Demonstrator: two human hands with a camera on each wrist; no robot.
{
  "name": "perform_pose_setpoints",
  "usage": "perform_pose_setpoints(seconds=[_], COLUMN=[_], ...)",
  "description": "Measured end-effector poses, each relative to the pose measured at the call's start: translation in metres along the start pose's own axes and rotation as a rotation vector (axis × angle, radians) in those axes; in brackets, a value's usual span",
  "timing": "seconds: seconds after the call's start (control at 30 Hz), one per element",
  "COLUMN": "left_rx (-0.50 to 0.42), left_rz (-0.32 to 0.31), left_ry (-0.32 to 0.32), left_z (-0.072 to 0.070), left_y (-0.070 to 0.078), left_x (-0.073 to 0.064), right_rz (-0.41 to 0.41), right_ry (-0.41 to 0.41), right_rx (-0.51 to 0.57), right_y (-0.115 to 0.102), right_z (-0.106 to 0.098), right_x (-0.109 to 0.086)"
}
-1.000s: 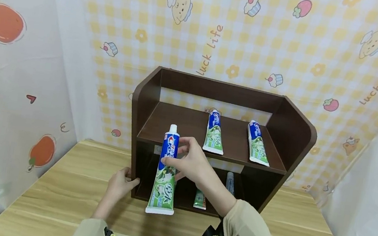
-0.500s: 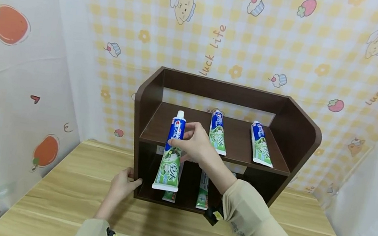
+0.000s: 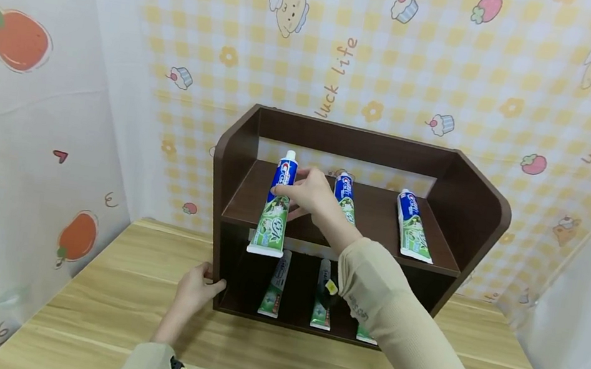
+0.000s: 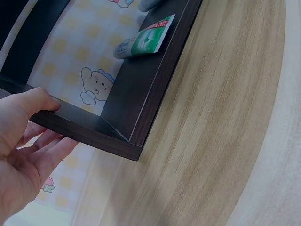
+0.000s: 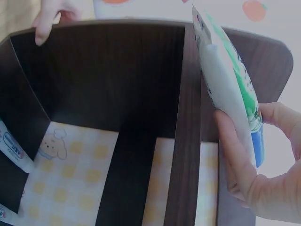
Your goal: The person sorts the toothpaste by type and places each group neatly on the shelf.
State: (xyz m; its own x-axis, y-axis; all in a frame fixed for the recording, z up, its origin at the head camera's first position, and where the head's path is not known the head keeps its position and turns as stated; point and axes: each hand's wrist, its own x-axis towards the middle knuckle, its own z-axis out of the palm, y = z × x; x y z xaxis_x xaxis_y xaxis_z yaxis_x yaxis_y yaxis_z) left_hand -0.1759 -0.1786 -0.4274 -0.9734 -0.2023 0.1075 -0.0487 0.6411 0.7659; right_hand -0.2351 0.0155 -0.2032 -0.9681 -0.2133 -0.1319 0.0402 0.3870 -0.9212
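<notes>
My right hand [image 3: 308, 196] pinches a blue and green toothpaste tube [image 3: 274, 222] between thumb and fingers, cap pointing up and back. In the head view the tube overlaps the left part of the upper shelf, its flat end hanging past the front edge. The right wrist view shows the tube's white back [image 5: 225, 89] beside the shelf board. My left hand [image 3: 195, 290] grips the left side panel of the dark brown rack [image 3: 218, 199] low down; in the left wrist view the thumb lies on the panel's inner face, the fingers [image 4: 51, 148] on its outer face.
Two matching toothpaste tubes [image 3: 415, 226] lie on the upper shelf, one partly behind my right hand. Several grey-green tubes [image 3: 275, 289] lie on the lower shelf, some partly hidden by the right arm. The rack stands on a wooden table [image 3: 150, 252] before a checked cloth backdrop [image 3: 176, 149].
My right hand has carried the toothpaste tube up and away from me, from in front of the lower shelf to the upper shelf. The left hand keeps its grip on the side panel.
</notes>
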Motion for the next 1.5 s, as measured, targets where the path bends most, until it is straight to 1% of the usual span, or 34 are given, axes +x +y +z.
perform_pose_setpoints(seconds=[0.2, 0.4, 0.57, 0.67, 0.77, 0.87, 0.93, 1.07, 1.17, 1.3, 1.4, 1.5], left_rx=[-0.008, -0.006, -0.006, -0.01, -0.022, -0.037, -0.041, -0.032, -0.026, -0.009, 0.005, 0.019], left_rz=[-0.011, -0.012, -0.01, -0.01, -0.015, -0.023, -0.021, -0.017, -0.014, 0.006, 0.015, 0.017], left_ry=[-0.001, -0.001, 0.009, -0.005, -0.024, -0.032, -0.031, -0.032, -0.038, -0.041, -0.045, -0.051], left_z=[0.0, 0.001, 0.005, 0.009, 0.011, 0.011, 0.011, 0.011, 0.012, 0.011, 0.009, 0.007], left_y=[0.001, 0.0, -0.001, 0.0, 0.002, 0.003, 0.003, 0.002, 0.0, -0.002, -0.003, -0.004], left_x=[-0.004, -0.004, -0.004, -0.005, -0.006, -0.006, -0.006, -0.004, -0.002, 0.002, 0.007, 0.012], right_rz=[0.062, 0.088, 0.113, 0.143, 0.16, 0.139, 0.119, 0.105, 0.1, 0.036, -0.045, -0.131], right_ry=[0.022, 0.059, 0.08, 0.098, 0.133, 0.162, 0.165, 0.127, 0.09, 0.034, 0.011, 0.005], right_rx=[0.05, 0.049, -0.012, -0.041, -0.063, -0.119, -0.173, -0.29, -0.401, -0.543, -0.582, -0.558], right_y=[-0.006, -0.008, -0.006, -0.001, 0.003, 0.006, 0.006, 0.003, 0.0, 0.002, 0.008, 0.017], right_z=[-0.002, -0.002, 0.0, 0.0, 0.001, 0.003, 0.004, 0.006, 0.004, -0.001, -0.002, 0.002], right_x=[0.02, 0.034, 0.046, 0.052, 0.056, 0.058, 0.058, 0.054, 0.045, 0.028, 0.01, -0.009])
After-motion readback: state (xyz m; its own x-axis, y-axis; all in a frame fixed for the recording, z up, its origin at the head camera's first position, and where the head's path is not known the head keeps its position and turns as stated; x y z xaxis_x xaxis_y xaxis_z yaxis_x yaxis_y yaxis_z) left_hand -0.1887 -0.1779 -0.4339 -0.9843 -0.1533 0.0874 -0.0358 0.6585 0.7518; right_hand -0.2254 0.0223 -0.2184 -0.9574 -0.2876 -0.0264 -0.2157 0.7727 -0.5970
